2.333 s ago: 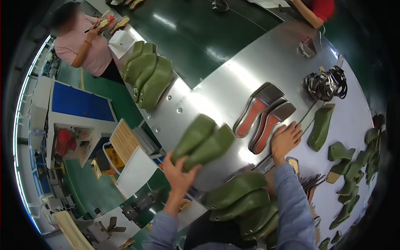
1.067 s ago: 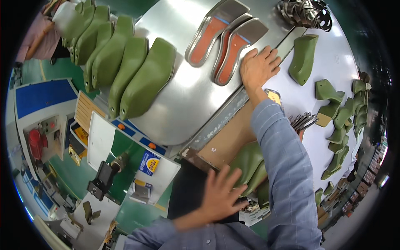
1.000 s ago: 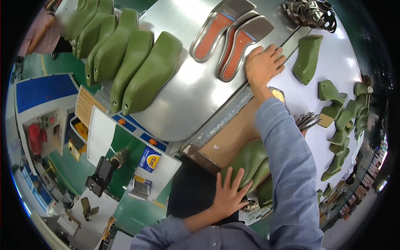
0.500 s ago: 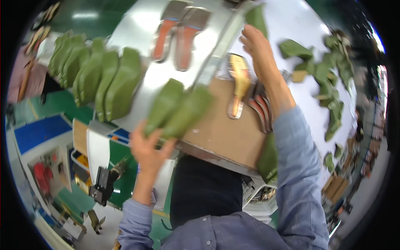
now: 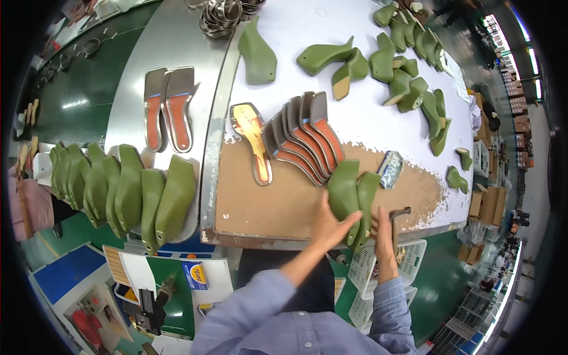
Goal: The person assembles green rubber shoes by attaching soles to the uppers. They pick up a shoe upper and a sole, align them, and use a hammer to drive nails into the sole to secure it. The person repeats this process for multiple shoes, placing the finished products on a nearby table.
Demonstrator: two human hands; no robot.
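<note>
A pair of green shoe lasts (image 5: 352, 195) stands toe-down at the front edge of the brown work board (image 5: 266, 201). My left hand (image 5: 329, 225) grips the left last from below, thumb across its side. My right hand (image 5: 382, 234) presses against the right last, so the pair is held between both hands. A fan of several metal plates with orange insoles (image 5: 303, 135) lies just beyond the lasts. A single plate with a yellow insole (image 5: 254, 141) lies to its left.
A row of several green lasts (image 5: 118, 189) leans on the metal belt (image 5: 133, 71) at left, beyond them two orange-soled plates (image 5: 168, 106). Green heel pieces (image 5: 402, 77) are scattered over the white tabletop. A hammer (image 5: 403, 213), a silver brush (image 5: 390, 168) and white baskets (image 5: 367, 278) sit near my right hand.
My left hand carried the pair of lasts from the board's left side to its front right. My right hand left the yellow-insole plate and came down against the lasts.
</note>
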